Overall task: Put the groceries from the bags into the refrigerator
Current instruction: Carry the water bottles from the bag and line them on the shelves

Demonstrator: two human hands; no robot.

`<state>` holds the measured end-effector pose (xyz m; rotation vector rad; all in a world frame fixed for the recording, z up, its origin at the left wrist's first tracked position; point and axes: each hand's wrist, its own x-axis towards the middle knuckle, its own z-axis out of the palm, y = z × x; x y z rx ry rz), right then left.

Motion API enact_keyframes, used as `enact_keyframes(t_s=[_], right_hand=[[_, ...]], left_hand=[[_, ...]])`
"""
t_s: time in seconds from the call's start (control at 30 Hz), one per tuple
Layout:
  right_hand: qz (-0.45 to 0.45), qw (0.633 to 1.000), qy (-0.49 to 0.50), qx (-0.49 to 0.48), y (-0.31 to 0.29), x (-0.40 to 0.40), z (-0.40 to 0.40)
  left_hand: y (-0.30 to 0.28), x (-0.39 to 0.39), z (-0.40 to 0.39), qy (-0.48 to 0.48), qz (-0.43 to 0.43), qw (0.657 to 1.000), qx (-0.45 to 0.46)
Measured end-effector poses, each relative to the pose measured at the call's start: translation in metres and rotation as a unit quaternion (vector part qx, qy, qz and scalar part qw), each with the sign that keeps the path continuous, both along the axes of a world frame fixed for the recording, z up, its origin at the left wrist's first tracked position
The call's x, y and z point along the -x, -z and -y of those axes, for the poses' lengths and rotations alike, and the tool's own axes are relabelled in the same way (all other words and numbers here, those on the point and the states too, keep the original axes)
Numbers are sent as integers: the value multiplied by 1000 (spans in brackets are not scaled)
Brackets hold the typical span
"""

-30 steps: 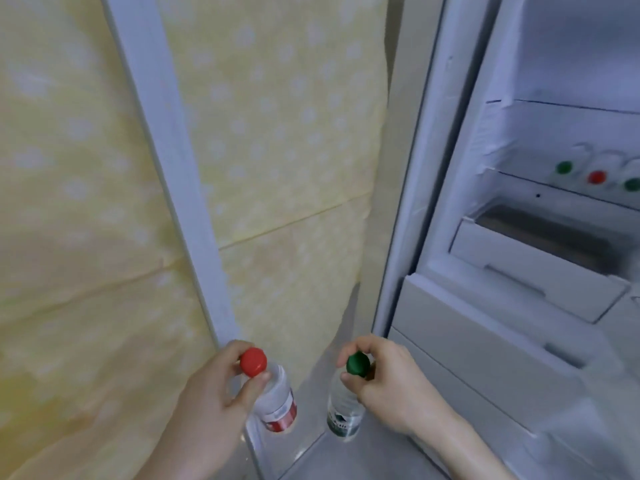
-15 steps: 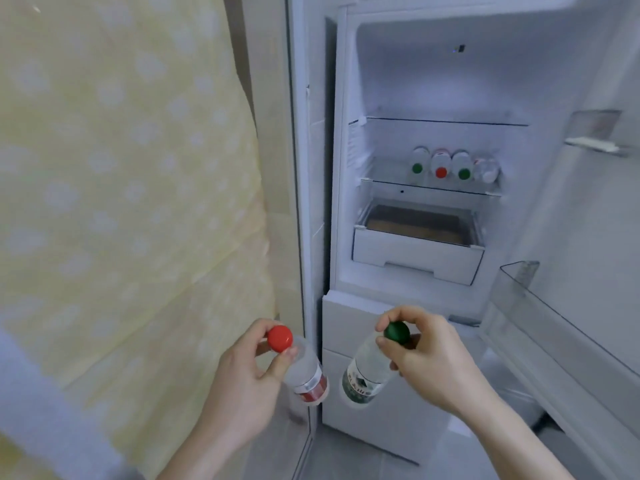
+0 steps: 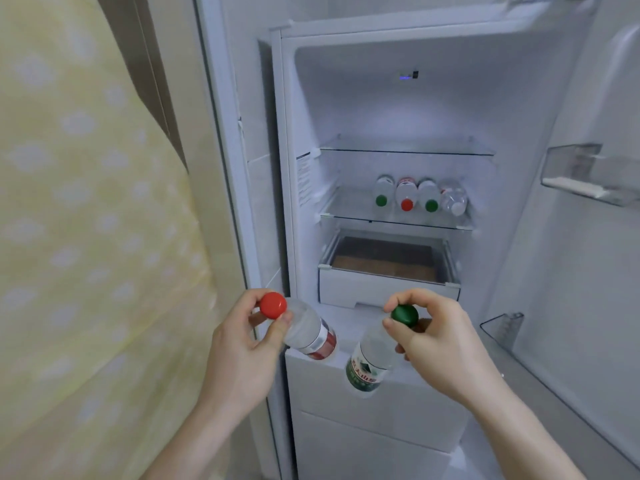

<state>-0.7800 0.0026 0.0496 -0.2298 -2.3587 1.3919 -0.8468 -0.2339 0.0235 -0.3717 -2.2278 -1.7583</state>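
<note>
Refrigerator [image 3: 398,109] open, fills the centre and right of the view; white interior, lit. Its door [image 3: 588,271] swings out at right with clear door bins [image 3: 585,174] on it. Yellow patterned cloth [image 3: 86,237] covers the whole left side, just beside the cabinet edge. Inside: upper glass shelf [image 3: 405,150] bare on the visible part; lower glass shelf [image 3: 394,220] carries a row of four bottles lying on their sides [image 3: 419,197], caps toward the camera: green, red, green, then a clear or white one, touching or nearly so. Below that shelf, a white drawer [image 3: 388,289] with a dark interior. White drawer fronts [image 3: 377,403] lower down. Hands are apart, both low in the view in front of the drawer fronts, each clamped on its own bottle near the neck. Left hand [image 3: 242,355] pinches the red-capped bottle [image 3: 308,332] with thumb and fingers round the cap end; cap points at the camera, body tilts away toward the fridge, red-and-white label on the far end. Right hand [image 3: 440,344] grips the green-capped bottle [image 3: 370,362] the same way, fingers curled over the cap; body hangs down and left, green label low. The two bottles are near each other, not touching. Both are outside the compartment, below the level of the loaded shelf.
</note>
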Motion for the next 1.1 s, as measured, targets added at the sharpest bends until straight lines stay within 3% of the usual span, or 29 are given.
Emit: enact_keyframes(t_s=[0.43,0.7,1.1], right_hand=[[-123,991,42,44,-32,87,-58],[-189,976,89,55,-50,136,-75],[-268,950,104,121,-62,201,-78]], left_hand=[[-45,115,-92,-15,-108,988,-109],[-54,196,-137,-22,-185,978,-94],[-39,272,-174,-19,-199,973,-117]])
